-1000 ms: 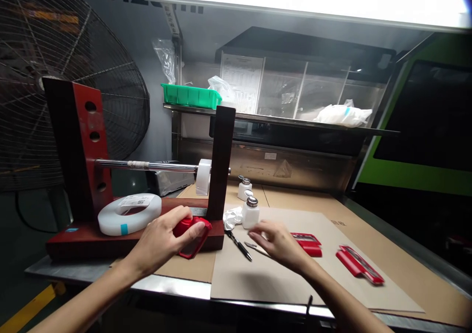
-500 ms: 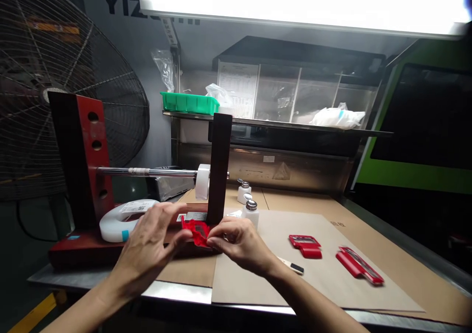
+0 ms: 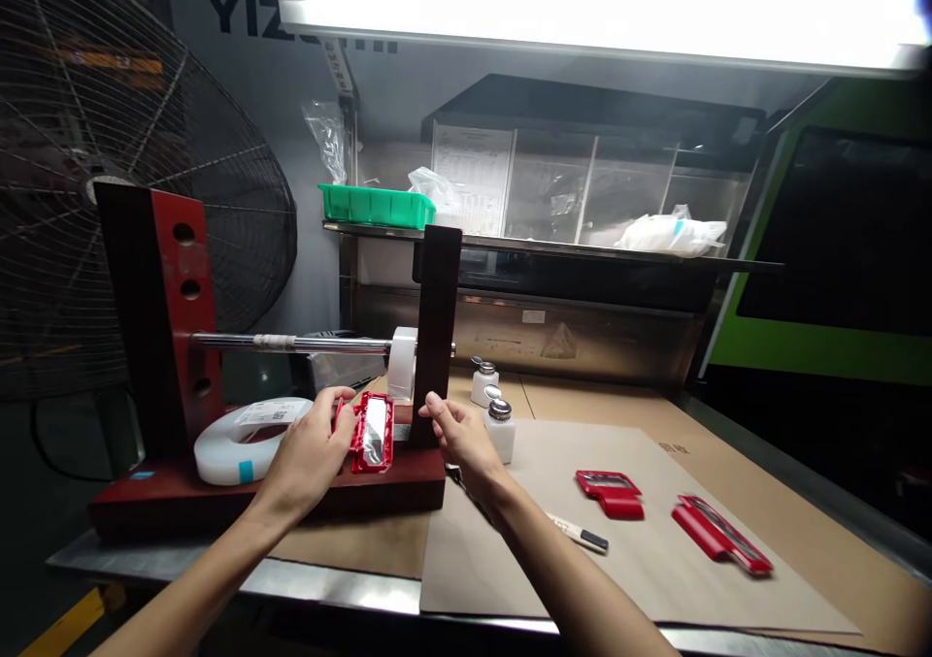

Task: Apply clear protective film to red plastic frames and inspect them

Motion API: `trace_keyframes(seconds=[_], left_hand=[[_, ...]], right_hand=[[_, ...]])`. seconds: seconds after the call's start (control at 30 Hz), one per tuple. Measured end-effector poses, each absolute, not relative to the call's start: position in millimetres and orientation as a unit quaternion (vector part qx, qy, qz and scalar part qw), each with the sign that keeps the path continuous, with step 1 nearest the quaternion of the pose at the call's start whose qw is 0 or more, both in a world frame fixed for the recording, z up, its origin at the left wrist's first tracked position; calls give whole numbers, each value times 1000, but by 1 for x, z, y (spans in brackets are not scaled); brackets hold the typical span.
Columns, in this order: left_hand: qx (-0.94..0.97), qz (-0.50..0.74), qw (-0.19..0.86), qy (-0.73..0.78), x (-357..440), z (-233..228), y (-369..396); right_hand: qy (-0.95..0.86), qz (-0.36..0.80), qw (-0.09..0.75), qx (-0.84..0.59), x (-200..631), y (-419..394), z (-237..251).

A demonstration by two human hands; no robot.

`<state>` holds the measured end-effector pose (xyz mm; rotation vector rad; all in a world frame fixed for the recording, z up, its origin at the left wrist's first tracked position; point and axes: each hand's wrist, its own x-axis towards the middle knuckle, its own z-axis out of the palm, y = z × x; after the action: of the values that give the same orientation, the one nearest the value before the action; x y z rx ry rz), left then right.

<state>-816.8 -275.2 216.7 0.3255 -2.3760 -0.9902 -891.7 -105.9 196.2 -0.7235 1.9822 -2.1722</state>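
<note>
Red tape stand on bench, steel rod through white tape roll; second, larger roll flat on its base. Left hand grips red framed part upright over base. Right hand beside it, fingers loosely curled, holding nothing visible.

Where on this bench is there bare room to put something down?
The cardboard mat is bare in front of the two red parts, and behind them toward the back wall. It is crowded around the red stand, bottles and both hands.
</note>
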Motion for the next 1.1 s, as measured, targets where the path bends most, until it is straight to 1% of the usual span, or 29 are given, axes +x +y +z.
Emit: trace_keyframes(seconds=[0.07,0.13,0.43,0.63,1.1], left_hand=[[113,-353,275,-887,-818,218,-274],[104,-345,275,-891,-818,218,-273],[96,-342,278,-892,-816,215,-273],[96,-343,275,-893,-816,217,-268],[94,-335,281,-894,-815,219,-267]], right_hand=[[622,-743,113,-219,-896,-111,203],[607,-752,134,-221,-896,-118,208],[584,-779,117,-197,-891,-130,211],[571,-789,129,-185,-894,-132,210],[588,-780,117,-181,-892,-134,208]])
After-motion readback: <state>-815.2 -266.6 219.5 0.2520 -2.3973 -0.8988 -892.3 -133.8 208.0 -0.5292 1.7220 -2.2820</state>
